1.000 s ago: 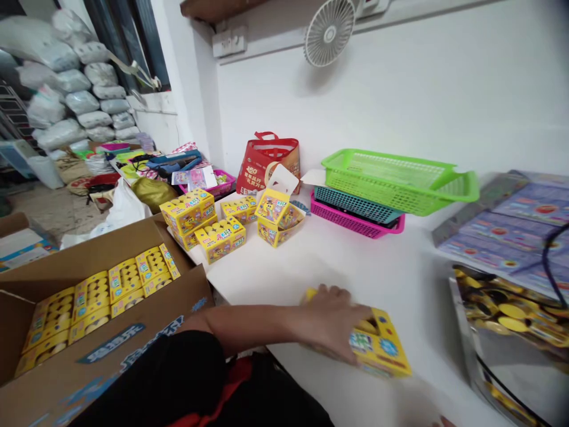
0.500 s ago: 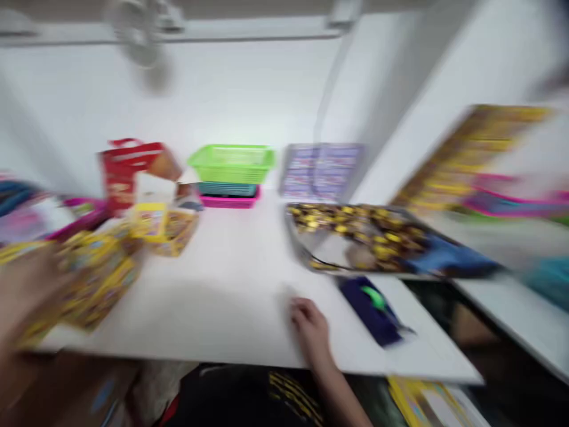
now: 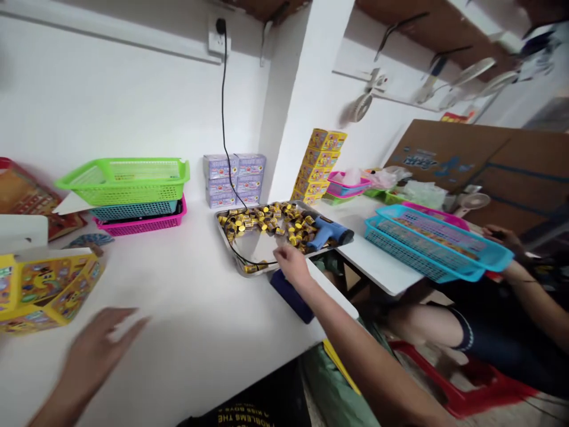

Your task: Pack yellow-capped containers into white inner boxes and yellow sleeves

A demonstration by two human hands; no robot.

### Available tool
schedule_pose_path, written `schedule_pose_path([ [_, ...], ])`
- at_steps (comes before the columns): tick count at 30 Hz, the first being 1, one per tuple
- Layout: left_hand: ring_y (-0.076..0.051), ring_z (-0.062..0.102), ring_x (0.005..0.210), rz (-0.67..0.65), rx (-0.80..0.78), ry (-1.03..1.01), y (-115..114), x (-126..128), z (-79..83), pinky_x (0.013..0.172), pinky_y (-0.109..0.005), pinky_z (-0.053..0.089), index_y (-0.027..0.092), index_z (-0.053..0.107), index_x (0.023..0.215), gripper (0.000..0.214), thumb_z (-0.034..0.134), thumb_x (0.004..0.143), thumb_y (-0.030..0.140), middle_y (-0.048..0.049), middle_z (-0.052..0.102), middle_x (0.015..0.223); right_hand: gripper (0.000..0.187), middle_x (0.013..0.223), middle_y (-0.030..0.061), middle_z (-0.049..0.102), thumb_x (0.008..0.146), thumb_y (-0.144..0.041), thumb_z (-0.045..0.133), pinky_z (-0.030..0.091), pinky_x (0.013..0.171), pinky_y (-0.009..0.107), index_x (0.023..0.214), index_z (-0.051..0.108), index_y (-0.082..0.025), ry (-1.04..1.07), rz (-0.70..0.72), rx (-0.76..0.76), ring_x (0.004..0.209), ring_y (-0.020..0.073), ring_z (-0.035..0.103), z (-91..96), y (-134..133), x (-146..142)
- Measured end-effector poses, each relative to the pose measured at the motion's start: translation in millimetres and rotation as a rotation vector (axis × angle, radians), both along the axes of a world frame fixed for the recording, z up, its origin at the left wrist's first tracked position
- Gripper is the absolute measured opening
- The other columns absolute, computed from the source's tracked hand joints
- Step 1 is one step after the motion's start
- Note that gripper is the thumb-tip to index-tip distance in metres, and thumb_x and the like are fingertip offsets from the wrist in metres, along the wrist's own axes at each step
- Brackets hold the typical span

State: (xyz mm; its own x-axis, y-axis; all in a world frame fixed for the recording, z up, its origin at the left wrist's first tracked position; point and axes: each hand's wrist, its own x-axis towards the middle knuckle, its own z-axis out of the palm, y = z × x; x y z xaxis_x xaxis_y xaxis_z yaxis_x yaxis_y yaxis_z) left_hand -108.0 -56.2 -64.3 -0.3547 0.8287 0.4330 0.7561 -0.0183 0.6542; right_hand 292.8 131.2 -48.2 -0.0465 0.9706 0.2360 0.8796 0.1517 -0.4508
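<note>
My right hand [image 3: 291, 261] reaches over the front edge of a metal tray [image 3: 240, 261], its fingers curled in. Whatever they hold, if anything, is hidden. Small gold-and-brown cylinders [image 3: 249, 220] fill much of that tray, and a blue heat gun [image 3: 326, 232] lies at its right end. Under my right forearm is a dark blue pouch [image 3: 291, 296], partly covered. Low over the white table [image 3: 178, 338], my left hand [image 3: 95, 347] is open, thumb and fingers apart, holding nothing. Close beyond it stands a yellow printed box [image 3: 48, 284] with its flap up.
Stacked baskets, green [image 3: 133, 181] on top, stand against the wall beside purple boxes [image 3: 235, 178]. A black cord [image 3: 223, 107] runs from the socket to the tray. Yellow boxes [image 3: 317, 163] are piled by the pillar. At right, a co-worker's arm [image 3: 528, 290] is near blue baskets [image 3: 427, 249].
The view has swung right. My left hand has come away from the yellow boxes and is open above the table. My right hand has moved from the tabletop forward to the tray.
</note>
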Motion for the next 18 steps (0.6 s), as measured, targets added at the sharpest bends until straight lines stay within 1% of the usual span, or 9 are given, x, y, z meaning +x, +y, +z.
schedule_pose_path([
  [1,-0.022,0.066,0.065,-0.078,-0.056,-0.099,13.8,15.5,-11.6,0.058,-0.033,0.055,0.03,0.075,0.073,0.066,0.065,0.061,0.094,0.0028,0.072,0.075,0.025,0.101,0.0095,0.076,0.093,-0.02,0.052,0.049,0.084,0.028,0.1,0.076,-0.017,-0.092,-0.009,-0.067,0.095,0.0202,0.068,8.8,28.5,2.0],
  [2,-0.021,0.065,0.065,-0.17,-0.116,-0.233,32.0,34.2,-23.6,0.06,-0.033,0.055,0.027,0.075,0.071,0.066,0.068,0.058,0.092,0.0005,0.07,0.07,0.022,0.101,0.0104,0.077,0.091,-0.019,0.056,0.049,0.084,0.028,0.1,0.077,-0.016,-0.163,-0.011,-0.121,0.097,0.0215,0.068,15.1,56.0,1.4],
  [3,-0.02,0.062,0.059,-0.184,-0.141,-0.375,53.3,54.3,-35.6,0.058,-0.032,0.052,0.024,0.073,0.069,0.068,0.069,0.057,0.091,-0.0005,0.065,0.061,0.021,0.101,0.0117,0.077,0.089,-0.018,0.06,0.048,0.084,0.028,0.1,0.077,-0.015,-0.214,-0.009,-0.162,0.098,0.0229,0.069,19.1,81.9,-1.3],
  [5,-0.016,0.05,0.048,-0.102,-0.148,-0.618,100.2,91.9,-57.0,0.049,-0.028,0.043,0.021,0.067,0.068,0.068,0.066,0.062,0.089,0.0024,0.05,0.049,0.023,0.105,0.0154,0.077,0.087,-0.016,0.062,0.049,0.086,0.029,0.104,0.078,-0.013,-0.291,-0.001,-0.199,0.101,0.026,0.069,21.1,127.2,-11.3],
  [7,-0.014,0.046,0.046,-0.026,-0.056,-0.725,144.5,117.4,-72.8,0.049,-0.026,0.04,0.02,0.062,0.071,0.067,0.065,0.065,0.087,0.0048,0.045,0.048,0.031,0.117,0.0203,0.073,0.09,-0.012,0.057,0.049,0.09,0.032,0.115,0.075,-0.01,-0.371,0.019,-0.204,0.108,0.0279,0.068,17.9,163.6,-24.3],
  [10,-0.013,0.045,0.047,-0.021,0.039,-0.766,192.9,129.2,-85.1,0.05,-0.025,0.04,0.02,0.062,0.079,0.061,0.068,0.067,0.08,0.0062,0.046,0.051,0.04,0.136,0.023,0.064,0.091,-0.008,0.055,0.045,0.101,0.032,0.127,0.07,-0.008,-0.471,0.099,-0.178,0.122,0.0278,0.061,8.3,205.6,-44.0],
  [12,-0.012,0.046,0.047,-0.04,0.033,-0.818,210.9,126.4,-88.3,0.05,-0.025,0.04,0.019,0.063,0.084,0.057,0.07,0.07,0.074,0.0065,0.047,0.052,0.042,0.14,0.0212,0.062,0.089,-0.006,0.059,0.042,0.107,0.03,0.13,0.068,-0.009,-0.534,0.159,-0.176,0.131,0.0266,0.055,-0.1,228.2,-54.3],
  [14,-0.012,0.048,0.047,-0.054,-0.002,-0.889,219.5,121.8,-89.9,0.048,-0.024,0.041,0.019,0.063,0.087,0.053,0.07,0.072,0.069,0.006,0.05,0.055,0.04,0.138,0.0189,0.063,0.091,-0.009,0.061,0.041,0.11,0.034,0.131,0.066,-0.01,-0.59,0.19,-0.195,0.134,0.0263,0.052,-9.3,247.3,-60.5],
  [18,-0.013,0.051,0.048,-0.087,-0.102,-0.945,222.2,118.2,-90.2,0.043,-0.022,0.038,0.019,0.063,0.086,0.048,0.069,0.073,0.064,0.0045,0.053,0.058,0.032,0.134,0.0203,0.065,0.1,-0.019,0.057,0.045,0.106,0.04,0.128,0.065,-0.007,-0.664,0.176,-0.244,0.127,0.0273,0.059,-25.2,270.2,-59.5],
])
